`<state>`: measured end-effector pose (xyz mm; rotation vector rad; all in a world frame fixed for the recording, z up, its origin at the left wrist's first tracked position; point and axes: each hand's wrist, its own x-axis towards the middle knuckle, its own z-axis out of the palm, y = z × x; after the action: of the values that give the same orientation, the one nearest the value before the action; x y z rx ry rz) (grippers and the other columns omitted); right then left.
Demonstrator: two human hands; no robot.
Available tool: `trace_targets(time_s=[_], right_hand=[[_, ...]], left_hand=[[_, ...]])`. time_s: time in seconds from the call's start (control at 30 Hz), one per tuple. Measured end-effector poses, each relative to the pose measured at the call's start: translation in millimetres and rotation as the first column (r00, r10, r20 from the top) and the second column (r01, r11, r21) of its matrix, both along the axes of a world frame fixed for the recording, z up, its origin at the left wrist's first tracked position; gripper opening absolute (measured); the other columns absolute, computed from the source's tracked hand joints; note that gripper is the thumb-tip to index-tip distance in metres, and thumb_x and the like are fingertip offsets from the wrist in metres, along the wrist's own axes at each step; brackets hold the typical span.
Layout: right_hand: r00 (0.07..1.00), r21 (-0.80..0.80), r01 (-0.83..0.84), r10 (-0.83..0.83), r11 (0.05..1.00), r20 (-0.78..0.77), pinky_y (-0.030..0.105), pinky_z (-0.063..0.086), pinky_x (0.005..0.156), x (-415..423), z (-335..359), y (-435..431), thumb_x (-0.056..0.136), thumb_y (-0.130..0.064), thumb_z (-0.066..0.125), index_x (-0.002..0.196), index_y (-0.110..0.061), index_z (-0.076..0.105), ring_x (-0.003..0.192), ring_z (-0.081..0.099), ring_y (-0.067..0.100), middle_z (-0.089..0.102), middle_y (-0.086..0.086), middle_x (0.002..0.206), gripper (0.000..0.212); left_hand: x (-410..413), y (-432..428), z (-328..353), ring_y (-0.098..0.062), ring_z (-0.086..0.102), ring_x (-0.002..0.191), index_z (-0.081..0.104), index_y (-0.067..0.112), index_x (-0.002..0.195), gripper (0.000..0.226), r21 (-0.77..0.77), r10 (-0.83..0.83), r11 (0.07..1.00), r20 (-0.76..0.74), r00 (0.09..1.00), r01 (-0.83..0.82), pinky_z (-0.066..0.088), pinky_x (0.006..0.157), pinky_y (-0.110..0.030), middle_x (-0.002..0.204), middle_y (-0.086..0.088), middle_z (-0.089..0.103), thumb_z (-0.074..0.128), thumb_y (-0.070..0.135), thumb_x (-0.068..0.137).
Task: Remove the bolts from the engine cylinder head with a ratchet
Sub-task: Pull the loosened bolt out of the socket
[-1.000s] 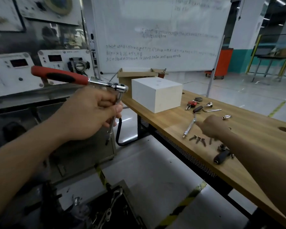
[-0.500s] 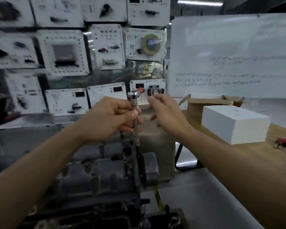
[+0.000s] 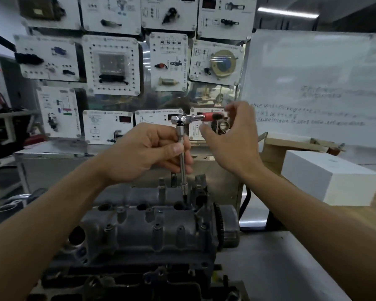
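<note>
Left grip [image 3: 143,153] on ratchet [image 3: 180,131]; cylinder head [image 3: 152,227]; grey bench [image 3: 269,257]; panel wall [image 3: 111,66]

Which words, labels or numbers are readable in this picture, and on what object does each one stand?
No text is readable here.
Handwriting on the whiteboard: too blurred to read.
Printed labels on the wall panels: too small and blurred.
Faint mark on the white box: too small to read.

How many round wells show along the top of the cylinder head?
3, in a row on the cylinder head: left well, middle well, right well near the ratchet extension tip. Others may be hidden.
</note>
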<state>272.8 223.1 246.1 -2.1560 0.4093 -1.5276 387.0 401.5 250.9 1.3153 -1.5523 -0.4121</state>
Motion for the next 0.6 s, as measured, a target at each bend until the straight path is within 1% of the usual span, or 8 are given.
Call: trace_targets(time_s=[0.07, 0.13, 0.17, 0.23, 0.33, 0.43, 0.5, 0.6], right_hand=[[0.999, -0.19, 0.027, -0.031, 0.981, -0.019, 0.04, 0.042, 0.102, 0, 2, -3, 0.081, -0.04, 0.072, 0.13, -0.021, 0.05, 0.12, 0.045, 0.02, 0.048, 0.0, 0.128, 0.057], [0.992, -0.259, -0.056, 0.023, 0.964, -0.127, 0.045, 0.043, 0.106, 1, 1, -7, 0.088, -0.039, 0.069, 0.13, -0.02, 0.058, 0.121, 0.051, 0.019, 0.058, -0.001, 0.128, 0.047], [0.984, -0.276, -0.09, 0.042, 0.957, -0.176, 0.045, 0.046, 0.101, 1, -2, -9, 0.09, -0.038, 0.068, 0.122, -0.02, 0.064, 0.113, 0.056, 0.018, 0.064, -0.002, 0.118, 0.036], [0.969, -0.332, -0.101, 0.018, 0.938, -0.247, 0.039, 0.05, 0.088, -1, -8, -13, 0.092, -0.039, 0.067, 0.1, -0.023, 0.07, 0.093, 0.057, 0.013, 0.065, -0.008, 0.095, 0.018], [0.957, -0.406, -0.108, -0.016, 0.907, -0.29, 0.032, 0.048, 0.069, -7, -19, -10, 0.092, -0.043, 0.067, 0.082, -0.025, 0.067, 0.074, 0.054, 0.008, 0.06, -0.012, 0.078, 0.021], [0.941, -0.412, -0.171, 0.025, 0.895, -0.338, 0.032, 0.05, 0.065, -13, -31, 3, 0.092, -0.045, 0.065, 0.09, -0.027, 0.072, 0.071, 0.055, 0.005, 0.062, -0.015, 0.076, 0.02], [0.947, -0.433, -0.175, 0.032, 0.884, -0.319, 0.03, 0.049, 0.066, -15, -39, 10, 0.091, -0.041, 0.067, 0.095, -0.027, 0.075, 0.072, 0.055, 0.004, 0.064, -0.016, 0.077, 0.016], [0.959, -0.401, -0.172, 0.061, 0.9, -0.275, 0.033, 0.052, 0.069, -15, -44, 14, 0.09, -0.034, 0.072, 0.097, -0.024, 0.078, 0.073, 0.057, 0.006, 0.066, -0.014, 0.079, 0.013]], left_hand=[[8, 5, -4, -0.031, 0.075, 0.095, 0.067, 0.008, 0.105, 0.017, 0.03, -0.033, 0.999, -0.023, 0.999, 0.033, 0.06, 0.078, -0.027, 0.099, -0.012, 0.076, 0.055, 0.018, 0.097], [14, 6, -11, -0.03, 0.075, 0.098, 0.07, 0.015, 0.103, 0.016, 0.046, -0.016, 0.999, -0.015, 1.0, 0.016, 0.06, 0.079, -0.027, 0.101, -0.012, 0.076, 0.058, 0.022, 0.096], [16, 4, -15, -0.028, 0.075, 0.097, 0.071, 0.017, 0.101, 0.015, 0.048, 0.02, 0.999, 0.004, 1.0, -0.02, 0.06, 0.079, -0.027, 0.1, -0.01, 0.076, 0.058, 0.023, 0.096], [22, -1, -27, -0.022, 0.076, 0.094, 0.072, 0.02, 0.098, 0.014, 0.038, 0.154, 0.987, 0.063, 0.986, -0.156, 0.061, 0.08, -0.028, 0.097, -0.005, 0.077, 0.058, 0.017, 0.097], [31, -6, -48, -0.017, 0.076, 0.087, 0.072, 0.025, 0.092, 0.022, -0.004, 0.352, 0.936, 0.056, 0.934, -0.352, 0.062, 0.077, -0.026, 0.09, -0.001, 0.078, 0.058, 0.008, 0.099], [36, -5, -65, -0.017, 0.076, 0.081, 0.073, 0.024, 0.087, 0.021, 0.015, 0.46, 0.887, 0.062, 0.886, -0.462, 0.062, 0.073, -0.026, 0.086, 0.0, 0.078, 0.061, 0.011, 0.099], [35, -6, -71, -0.016, 0.075, 0.078, 0.072, 0.025, 0.085, 0.02, 0.028, 0.49, 0.869, 0.093, 0.867, -0.494, 0.061, 0.07, -0.023, 0.084, 0.002, 0.078, 0.063, 0.013, 0.098], [31, -9, -76, -0.011, 0.075, 0.077, 0.07, 0.023, 0.085, 0.017, 0.011, 0.557, 0.827, 0.11, 0.823, -0.562, 0.063, 0.071, -0.029, 0.082, 0.006, 0.078, 0.064, 0.013, 0.098]])
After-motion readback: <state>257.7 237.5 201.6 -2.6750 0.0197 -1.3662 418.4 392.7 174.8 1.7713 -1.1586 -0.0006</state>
